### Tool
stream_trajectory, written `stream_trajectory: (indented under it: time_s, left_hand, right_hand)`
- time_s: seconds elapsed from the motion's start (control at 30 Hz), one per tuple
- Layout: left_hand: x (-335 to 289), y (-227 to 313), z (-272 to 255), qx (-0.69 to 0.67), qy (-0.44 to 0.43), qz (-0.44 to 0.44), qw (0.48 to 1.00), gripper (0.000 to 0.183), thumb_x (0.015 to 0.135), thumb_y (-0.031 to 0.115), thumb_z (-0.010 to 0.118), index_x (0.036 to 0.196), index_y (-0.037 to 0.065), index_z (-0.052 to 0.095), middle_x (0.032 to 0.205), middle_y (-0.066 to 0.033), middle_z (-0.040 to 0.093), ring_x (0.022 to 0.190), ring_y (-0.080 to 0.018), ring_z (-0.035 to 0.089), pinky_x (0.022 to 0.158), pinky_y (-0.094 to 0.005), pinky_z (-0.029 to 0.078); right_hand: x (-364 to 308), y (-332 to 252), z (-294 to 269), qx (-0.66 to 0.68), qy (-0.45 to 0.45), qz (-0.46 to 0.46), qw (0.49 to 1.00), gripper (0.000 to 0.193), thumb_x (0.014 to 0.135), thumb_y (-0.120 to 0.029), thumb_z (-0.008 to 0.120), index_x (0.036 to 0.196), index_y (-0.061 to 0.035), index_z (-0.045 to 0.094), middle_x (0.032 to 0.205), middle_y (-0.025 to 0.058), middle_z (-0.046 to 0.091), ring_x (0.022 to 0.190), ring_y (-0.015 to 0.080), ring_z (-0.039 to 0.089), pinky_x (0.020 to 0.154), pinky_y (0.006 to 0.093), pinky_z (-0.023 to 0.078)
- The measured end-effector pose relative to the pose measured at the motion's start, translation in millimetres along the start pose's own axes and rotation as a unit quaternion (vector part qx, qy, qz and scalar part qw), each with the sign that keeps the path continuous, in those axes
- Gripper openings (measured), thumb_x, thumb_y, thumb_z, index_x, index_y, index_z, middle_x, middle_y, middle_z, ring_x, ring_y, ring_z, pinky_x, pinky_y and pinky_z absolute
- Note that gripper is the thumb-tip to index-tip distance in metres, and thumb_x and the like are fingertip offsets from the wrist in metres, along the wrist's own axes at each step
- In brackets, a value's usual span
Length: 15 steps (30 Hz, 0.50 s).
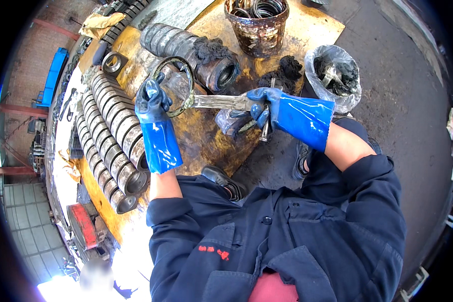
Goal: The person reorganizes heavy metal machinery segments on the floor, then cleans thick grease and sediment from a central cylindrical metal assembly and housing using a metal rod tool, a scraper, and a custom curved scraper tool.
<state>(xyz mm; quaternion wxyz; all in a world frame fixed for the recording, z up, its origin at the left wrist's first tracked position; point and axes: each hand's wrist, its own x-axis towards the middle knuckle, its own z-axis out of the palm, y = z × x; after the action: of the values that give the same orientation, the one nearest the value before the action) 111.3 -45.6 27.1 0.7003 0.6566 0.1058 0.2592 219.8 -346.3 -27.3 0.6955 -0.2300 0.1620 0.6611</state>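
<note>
My left hand (153, 99), in a blue rubber glove, pinches a thin, greasy metal ring (192, 83) held up on edge. My right hand (266, 106), gloved alike, is closed around a flat metal scraper-like tool (219, 102) with a crosswise rod (265, 133) at its handle end. The blade points left, and its tip meets the near side of the ring or overlaps it; contact is hard to tell. Below the right hand lies a dark-smeared plastic wrap (230, 122). Behind the ring, thick metal rings form a lying stack (168, 40), topped by a black fibrous clump (211, 49).
A grimy bucket (256, 38) of rings stands at the far side of the stained board (206, 143). Right of it are black matted stuff (287, 70) and a plastic-lined container (357, 88). Long rows of metal rings (108, 151) lie left, beside a single ring (111, 62).
</note>
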Motion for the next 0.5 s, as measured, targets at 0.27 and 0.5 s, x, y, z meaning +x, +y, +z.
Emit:
stream_trajectory:
  time_s: [0.27,0.5]
  left_hand:
    - [2.1,6.2,-2.6,-0.056,0.024,0.059,0.996,0.05,0.088,0.035,0.072,0.118,-0.004,0.06,0.06,0.0001,0.051,0.051,-0.0146,0.048,0.059,-0.0325,0.048]
    - [22.3,-34.1,-26.5,-0.235,0.083,-0.039,0.968,0.048,0.092,0.035,0.065,0.123,0.0,0.059,0.097,-0.0137,0.071,0.086,-0.0286,0.068,0.082,-0.0477,0.054]
  right_hand:
    - [-4.4,62.7,24.0,0.185,-0.085,0.003,0.979,0.033,0.086,-0.017,0.06,0.112,0.0004,0.053,0.063,0.0038,0.056,0.047,0.0129,0.051,0.045,0.0272,0.044]
    - [-15.3,82.3,48.8,0.311,-0.127,0.053,0.94,0.044,0.085,-0.018,0.054,0.115,0.0138,0.048,0.061,0.0019,0.053,0.047,0.0123,0.05,0.044,0.0254,0.042]
